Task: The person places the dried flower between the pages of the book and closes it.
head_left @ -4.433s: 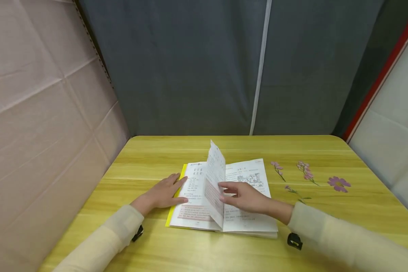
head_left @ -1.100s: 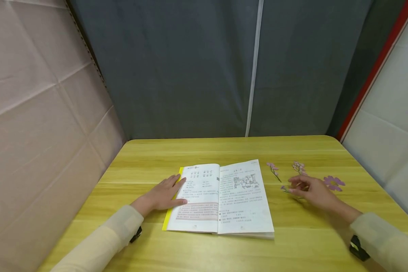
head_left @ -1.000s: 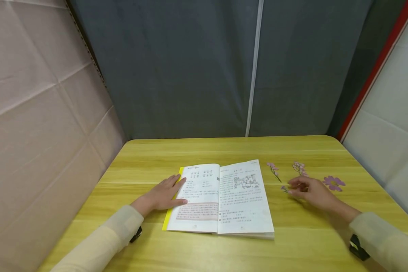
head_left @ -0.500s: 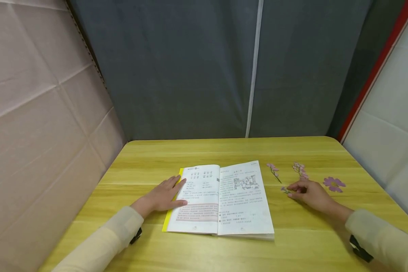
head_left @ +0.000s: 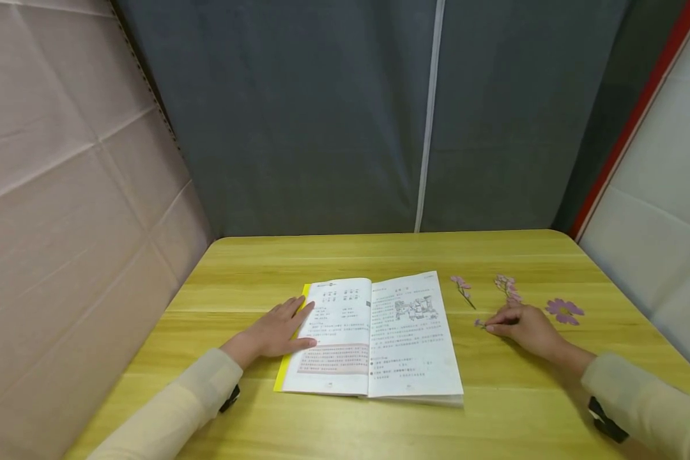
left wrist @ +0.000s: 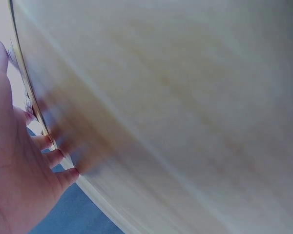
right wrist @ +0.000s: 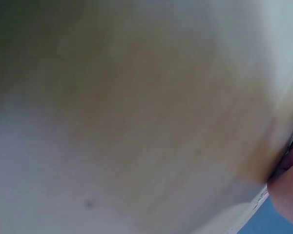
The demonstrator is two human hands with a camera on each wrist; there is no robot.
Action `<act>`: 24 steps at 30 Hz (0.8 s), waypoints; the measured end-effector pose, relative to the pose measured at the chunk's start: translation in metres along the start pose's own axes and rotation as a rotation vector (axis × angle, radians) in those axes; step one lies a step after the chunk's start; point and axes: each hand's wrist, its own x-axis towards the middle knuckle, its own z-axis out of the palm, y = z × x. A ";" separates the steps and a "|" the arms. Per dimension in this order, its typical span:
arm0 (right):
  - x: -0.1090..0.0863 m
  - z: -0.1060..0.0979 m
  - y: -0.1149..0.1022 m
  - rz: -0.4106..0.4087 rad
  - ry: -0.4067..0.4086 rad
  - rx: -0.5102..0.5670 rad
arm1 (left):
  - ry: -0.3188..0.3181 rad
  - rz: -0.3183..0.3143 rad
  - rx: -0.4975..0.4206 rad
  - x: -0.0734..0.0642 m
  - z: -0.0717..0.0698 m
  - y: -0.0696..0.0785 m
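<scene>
An open book [head_left: 411, 338] with printed pages and a yellow cover edge lies flat on the wooden table. My left hand [head_left: 273, 329] rests on its left page and edge, fingers spread. To the right of the book, my right hand [head_left: 523, 327] pinches the stem of a small purple flower sprig [head_left: 479, 324] between thumb and forefinger, low over the table. Its stem is mostly hidden by the fingers. The left wrist view shows my left hand [left wrist: 19, 161] at the table surface; the right wrist view catches only part of my right hand [right wrist: 288, 185].
A pink flower sprig [head_left: 463, 291] lies beside the book's right edge. Behind my right hand is another pink sprig [head_left: 508, 287], and a purple flower [head_left: 565, 311] lies to its right. The wooden table [head_left: 264, 262] ends at a dark curtain [head_left: 310, 128].
Earlier my right hand turned a page, which now lies flat. It then moved right to the flowers, and its fingers have closed on the small purple sprig. My left hand stays in place.
</scene>
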 end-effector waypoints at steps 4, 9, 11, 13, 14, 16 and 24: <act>-0.001 0.000 -0.003 -0.009 -0.001 0.008 | 0.009 -0.006 -0.009 -0.001 0.002 -0.001; -0.001 -0.002 -0.006 0.040 -0.019 -0.004 | 0.025 0.003 0.004 -0.001 0.004 -0.003; -0.001 -0.003 -0.008 0.077 -0.031 0.022 | 0.023 0.002 0.004 0.000 0.003 -0.002; -0.001 -0.005 -0.010 0.104 -0.043 0.055 | 0.019 -0.001 0.004 0.000 0.001 -0.001; -0.001 -0.007 -0.011 0.112 -0.048 0.071 | 0.015 -0.004 0.008 0.000 0.001 0.000; 0.000 -0.009 -0.013 0.124 -0.054 0.112 | 0.010 -0.007 0.012 0.001 0.000 0.000; 0.008 -0.013 -0.034 0.171 -0.055 0.215 | -0.003 -0.019 0.010 0.000 0.000 0.001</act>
